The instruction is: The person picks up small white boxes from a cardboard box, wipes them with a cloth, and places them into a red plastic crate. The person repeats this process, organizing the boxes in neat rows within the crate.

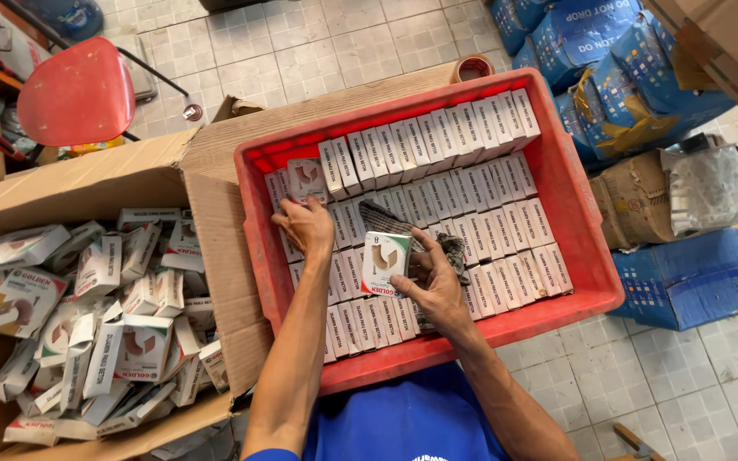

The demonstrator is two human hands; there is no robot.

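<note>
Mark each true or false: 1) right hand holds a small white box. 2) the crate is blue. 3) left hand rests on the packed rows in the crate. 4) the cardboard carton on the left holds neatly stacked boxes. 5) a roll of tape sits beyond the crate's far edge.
1) True: the right hand grips a small white box over the crate.
2) False: the crate is red; the blue things are packages at the right.
3) True: the left hand lies on the packed rows near the crate's left side.
4) False: the cardboard carton holds boxes piled loose at all angles.
5) True: the roll of tape lies just past the far rim.
</note>
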